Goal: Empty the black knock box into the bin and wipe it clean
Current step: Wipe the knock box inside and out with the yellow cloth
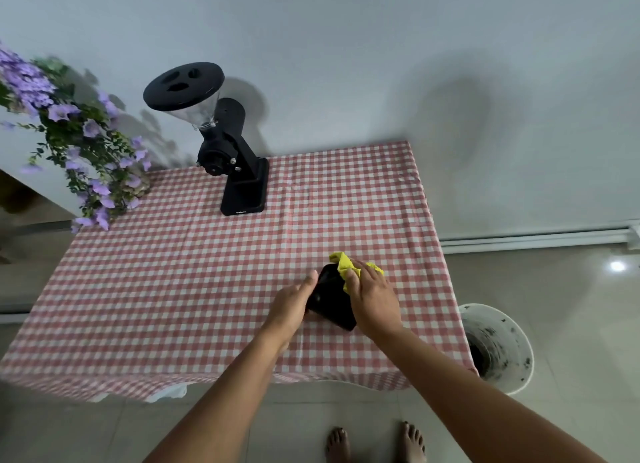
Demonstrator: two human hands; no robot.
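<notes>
The black knock box (330,298) is sitting on the checked table (207,272), toward its near right part, lying at a slant with its long side running from far left to near right. Its smooth dark surface is showing between the left hand (294,303), which is holding its left side, and the right hand (372,300). A crumpled yellow cloth (341,263) is bunching at the box's far end, with the right hand pressing it against the box. The white round bin (516,345) is standing on the floor just beside the table's right edge, its inside showing dark smears and specks.
</notes>
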